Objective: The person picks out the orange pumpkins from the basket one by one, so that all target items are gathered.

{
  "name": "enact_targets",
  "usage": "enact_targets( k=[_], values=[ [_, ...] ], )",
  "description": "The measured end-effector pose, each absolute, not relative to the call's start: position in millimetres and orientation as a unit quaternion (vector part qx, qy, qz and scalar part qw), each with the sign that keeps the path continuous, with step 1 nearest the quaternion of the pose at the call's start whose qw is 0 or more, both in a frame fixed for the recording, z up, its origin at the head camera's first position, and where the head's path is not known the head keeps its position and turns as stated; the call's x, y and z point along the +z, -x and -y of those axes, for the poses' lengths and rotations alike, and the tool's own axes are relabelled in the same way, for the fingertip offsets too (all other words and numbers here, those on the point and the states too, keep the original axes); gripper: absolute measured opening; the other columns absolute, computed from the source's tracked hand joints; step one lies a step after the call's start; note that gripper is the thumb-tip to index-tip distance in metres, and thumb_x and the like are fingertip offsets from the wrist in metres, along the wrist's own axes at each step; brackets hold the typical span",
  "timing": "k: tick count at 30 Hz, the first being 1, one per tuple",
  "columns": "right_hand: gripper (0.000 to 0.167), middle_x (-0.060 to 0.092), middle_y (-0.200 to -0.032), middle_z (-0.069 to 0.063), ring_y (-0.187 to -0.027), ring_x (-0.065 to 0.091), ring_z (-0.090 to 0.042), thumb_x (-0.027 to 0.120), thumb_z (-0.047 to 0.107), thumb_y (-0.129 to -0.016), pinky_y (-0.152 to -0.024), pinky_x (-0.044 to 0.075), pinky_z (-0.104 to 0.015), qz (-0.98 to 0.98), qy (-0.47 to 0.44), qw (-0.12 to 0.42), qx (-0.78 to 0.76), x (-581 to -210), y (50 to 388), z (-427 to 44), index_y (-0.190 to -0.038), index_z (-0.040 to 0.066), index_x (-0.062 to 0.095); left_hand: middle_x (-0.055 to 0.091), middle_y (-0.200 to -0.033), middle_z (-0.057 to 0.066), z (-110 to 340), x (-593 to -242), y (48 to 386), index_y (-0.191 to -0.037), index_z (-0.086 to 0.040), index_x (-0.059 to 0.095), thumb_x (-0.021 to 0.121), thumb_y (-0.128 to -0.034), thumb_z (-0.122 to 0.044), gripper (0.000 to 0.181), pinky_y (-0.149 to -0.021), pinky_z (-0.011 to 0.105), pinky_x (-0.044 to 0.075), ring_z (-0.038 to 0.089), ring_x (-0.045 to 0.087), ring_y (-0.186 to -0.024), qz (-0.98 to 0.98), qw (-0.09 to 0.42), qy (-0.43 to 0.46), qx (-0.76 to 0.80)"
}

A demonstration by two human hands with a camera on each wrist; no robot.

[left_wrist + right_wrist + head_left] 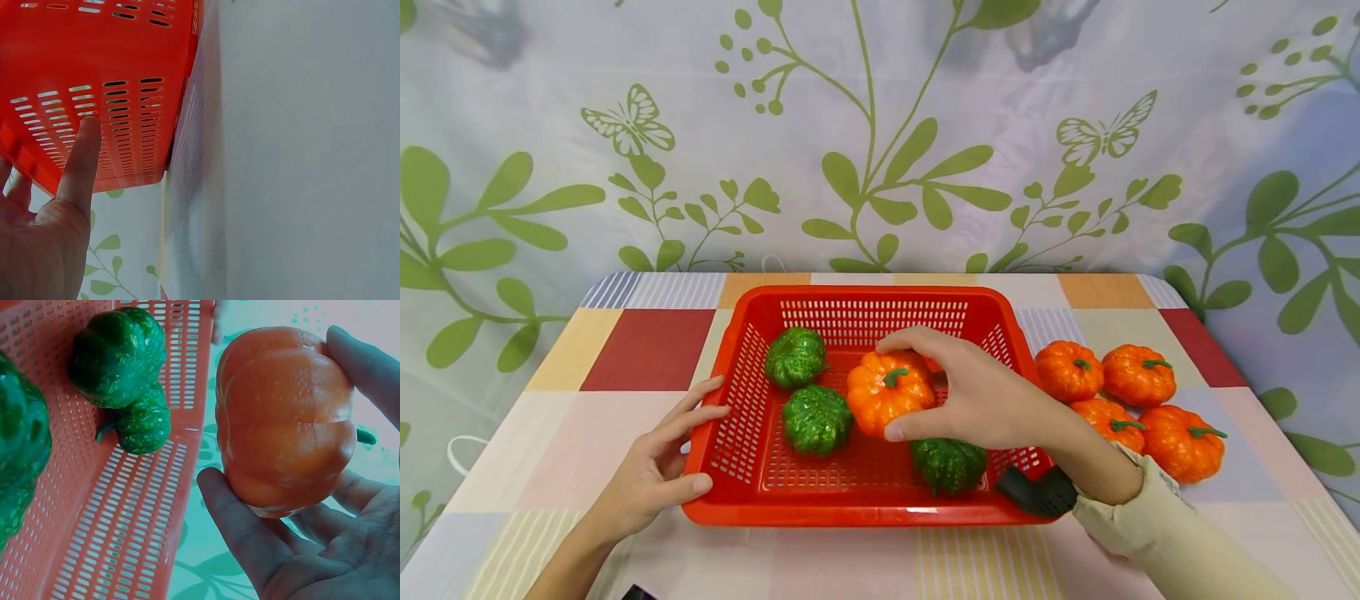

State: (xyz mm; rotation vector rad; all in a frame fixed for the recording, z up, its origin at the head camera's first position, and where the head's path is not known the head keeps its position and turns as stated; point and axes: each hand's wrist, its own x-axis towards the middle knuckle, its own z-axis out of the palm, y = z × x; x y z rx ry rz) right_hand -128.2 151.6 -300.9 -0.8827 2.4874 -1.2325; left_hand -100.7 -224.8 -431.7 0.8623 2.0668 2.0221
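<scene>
My right hand [977, 396] holds an orange pumpkin [887, 390] with a green stem over the red plastic basket [865, 515]. In the right wrist view, thumb and fingers sit on opposite sides of that pumpkin [284, 422]. Inside the basket, two green pumpkins [795, 357] lie toward the left, one nearer the front than the other. Another green pumpkin [950, 465] sits at the front right, partly hidden by the right hand. My left hand [651, 471] rests on the basket's left rim, fingers nearly straight; one finger [81, 159] touches its slotted outer wall.
Several orange pumpkins [1069, 371] stand grouped on the table right of the basket, some partly covered by the right forearm. A patchwork cloth [647, 350] covers the table. A leaf-patterned curtain [880, 125] hangs behind it. A black object [638, 593] shows at the bottom edge.
</scene>
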Motion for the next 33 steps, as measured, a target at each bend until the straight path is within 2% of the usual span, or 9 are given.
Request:
enact_targets(
  k=[7,12,18,21,24,30,33],
  values=[
    [0.065,0.055,-0.124,0.013,-0.106,0.055,-0.009,0.083,0.042,-0.078,-0.085,0.054,-0.032,-0.863,0.274,0.109,-0.41,-296.6,112.3,-165.1,-0.132,0.027,0.051,0.016,-0.16,0.016,224.6,-432.5,101.0,-0.136,0.015,0.042,0.058,-0.078,0.02,0.061,-0.082,0.041,0.057,0.018,0.034,-0.135,-0.683,0.06,-0.288,0.668],
    [0.065,0.054,-0.126,0.013,-0.11,0.053,-0.012,0.083,0.043,-0.078,-0.085,0.054,-0.034,-0.865,0.266,0.096,-0.415,-297.2,102.9,-177.4,-0.132,0.028,0.051,0.016,-0.16,0.016,224.4,-432.3,100.9,-0.136,0.015,0.042,0.058,-0.078,0.02,0.061,-0.082,0.04,0.057,0.018,0.034,-0.136,-0.685,0.058,-0.287,0.667],
    [0.062,0.053,-0.129,0.004,-0.107,0.057,-0.019,0.083,0.031,-0.081,-0.08,0.058,-0.035,-0.848,0.243,0.103,-0.461,-302.1,90.5,-200.9,-0.134,0.026,0.05,0.016,-0.16,0.016,224.2,-432.3,100.7,-0.136,0.016,0.042,0.058,-0.0783,0.02,0.06,-0.084,0.039,0.056,0.017,0.033,-0.136,-0.681,0.058,-0.29,0.67],
    [0.062,0.051,-0.132,0.004,-0.108,0.056,-0.021,0.082,0.03,-0.082,-0.08,0.057,-0.036,-0.857,0.223,0.094,-0.454,-304.3,84.4,-213.5,-0.135,0.027,0.05,0.017,-0.16,0.016,224.0,-432.0,100.8,-0.136,0.015,0.042,0.058,-0.0782,0.02,0.06,-0.083,0.04,0.057,0.017,0.034,-0.136,-0.684,0.059,-0.286,0.668],
    [0.063,0.05,-0.131,0.007,-0.109,0.055,-0.019,0.082,0.032,-0.081,-0.083,0.056,-0.035,-0.87,0.209,0.084,-0.438,-306.8,78.6,-223.8,-0.134,0.03,0.049,0.017,-0.16,0.015,224.4,-431.8,100.2,-0.136,0.015,0.042,0.058,-0.0781,0.019,0.06,-0.083,0.039,0.057,0.017,0.034,-0.135,-0.69,0.06,-0.28,0.665],
    [0.06,0.053,-0.126,0.007,-0.104,0.057,-0.016,0.082,0.02,-0.082,-0.082,0.055,-0.032,-0.859,0.212,0.072,-0.46,-313.9,66.7,-239.7,-0.131,0.026,0.049,0.016,-0.16,0.014,225.1,-432.3,99.7,-0.137,0.015,0.041,0.058,-0.0786,0.019,0.061,-0.083,0.039,0.057,0.016,0.032,-0.136,-0.692,0.063,-0.276,0.664],
    [0.059,0.053,-0.125,0.008,-0.108,0.054,-0.015,0.083,0.018,-0.08,-0.084,0.054,-0.031,-0.865,0.21,0.054,-0.452,-316.2,61.6,-245.1,-0.128,0.026,0.051,0.016,-0.16,0.014,225.1,-432.2,99.7,-0.137,0.015,0.041,0.057,-0.0787,0.02,0.061,-0.083,0.039,0.057,0.016,0.032,-0.135,-0.692,0.063,-0.276,0.664]
  ],
)
